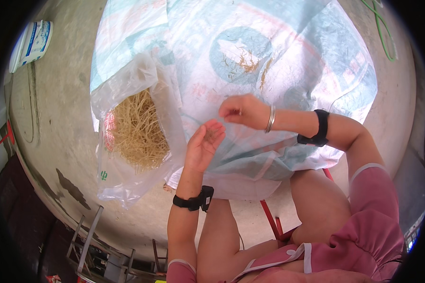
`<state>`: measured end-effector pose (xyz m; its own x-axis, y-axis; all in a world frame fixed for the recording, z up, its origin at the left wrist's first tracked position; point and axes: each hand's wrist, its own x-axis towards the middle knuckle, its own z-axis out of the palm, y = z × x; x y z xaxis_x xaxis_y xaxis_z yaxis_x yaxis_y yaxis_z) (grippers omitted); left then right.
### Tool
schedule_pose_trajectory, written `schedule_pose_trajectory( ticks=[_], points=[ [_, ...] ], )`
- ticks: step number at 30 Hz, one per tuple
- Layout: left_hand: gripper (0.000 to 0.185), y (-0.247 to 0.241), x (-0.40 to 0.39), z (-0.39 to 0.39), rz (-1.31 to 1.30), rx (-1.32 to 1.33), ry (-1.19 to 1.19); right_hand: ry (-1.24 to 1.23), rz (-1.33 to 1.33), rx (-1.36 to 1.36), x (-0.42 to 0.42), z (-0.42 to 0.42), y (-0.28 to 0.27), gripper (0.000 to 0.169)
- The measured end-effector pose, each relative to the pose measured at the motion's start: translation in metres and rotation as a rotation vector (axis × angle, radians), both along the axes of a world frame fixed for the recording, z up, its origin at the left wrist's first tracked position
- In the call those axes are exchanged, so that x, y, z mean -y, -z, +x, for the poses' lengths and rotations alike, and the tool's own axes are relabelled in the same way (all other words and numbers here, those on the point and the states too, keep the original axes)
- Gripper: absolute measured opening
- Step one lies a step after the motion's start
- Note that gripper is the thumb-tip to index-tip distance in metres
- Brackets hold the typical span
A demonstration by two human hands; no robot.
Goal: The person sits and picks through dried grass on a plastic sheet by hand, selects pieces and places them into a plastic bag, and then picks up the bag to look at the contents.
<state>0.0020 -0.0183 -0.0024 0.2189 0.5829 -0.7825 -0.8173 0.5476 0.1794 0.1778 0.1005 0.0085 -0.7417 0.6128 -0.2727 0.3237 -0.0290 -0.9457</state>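
My left hand [203, 145] is turned palm up, with a small heap of thin brownish dry bits [209, 136] lying on its palm and fingers. Just above and to the right is my right hand [246, 111], its fingers curled in and slightly blurred. Whether anything sits between those fingertips is hidden. To the left of my left hand, an open clear plastic bag [173, 138] holds a tangled mass of yellowish dry plant strands [140, 131]. Beneath both hands spreads a white and teal woven plastic sheet [198, 70]. Brown scraps [248, 65] are scattered on it farther out.
A white and blue bucket [39, 40] is on the concrete floor [67, 106] at the far left. A green hose or cord [380, 21] lies at the upper right. Metal frames [90, 240] stand at the lower left. A red metal leg [269, 217] shows beside my legs.
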Motion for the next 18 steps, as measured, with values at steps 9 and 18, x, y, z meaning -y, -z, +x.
schedule_pose_trajectory(
  ticks=[9,18],
  points=[
    [0.028,0.005,0.007,-0.01,0.026,-0.025,0.027,0.354,0.285,0.305,-0.036,0.041,0.036,0.019],
    [0.022,0.003,0.006,-0.008,-0.018,-0.024,0.073,0.339,0.379,0.538,-0.057,0.093,0.081,0.039]
  ],
)
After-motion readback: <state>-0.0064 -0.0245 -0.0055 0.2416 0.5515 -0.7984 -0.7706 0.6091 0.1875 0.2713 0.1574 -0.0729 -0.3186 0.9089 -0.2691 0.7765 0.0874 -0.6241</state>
